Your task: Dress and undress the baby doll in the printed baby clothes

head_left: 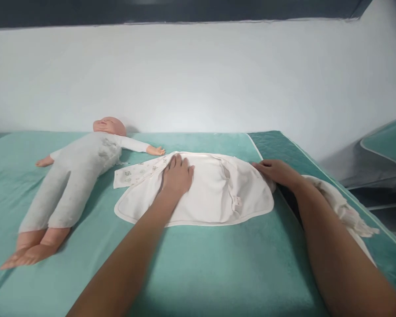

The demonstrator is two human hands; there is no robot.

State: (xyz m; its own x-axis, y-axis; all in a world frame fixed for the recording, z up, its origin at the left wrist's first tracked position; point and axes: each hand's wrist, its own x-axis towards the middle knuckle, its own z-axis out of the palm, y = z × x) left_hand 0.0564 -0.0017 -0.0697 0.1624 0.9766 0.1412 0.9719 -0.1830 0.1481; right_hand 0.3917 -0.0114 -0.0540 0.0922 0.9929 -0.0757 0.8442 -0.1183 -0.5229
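A white baby shirt (203, 189) lies spread open, inner side up, on the green sheet. One patterned sleeve (132, 174) sticks out to the left, and a small label (237, 203) shows near the right inside seam. My left hand (178, 175) lies flat on the shirt's upper left part, fingers stretched. At the shirt's right edge, my right hand (275, 171) has its fingers closed on the fabric; its fingertips are partly hidden. To the left a baby doll (82, 158) with a white cloth body lies on its back, one arm reaching toward the shirt.
The green sheet (244, 268) covers the bed, with a darker green strip (273, 143) at the right. A crumpled white cloth (336, 202) lies beyond my right forearm. A white wall (198, 79) stands behind, and a green padded piece (389, 141) is at the far right.
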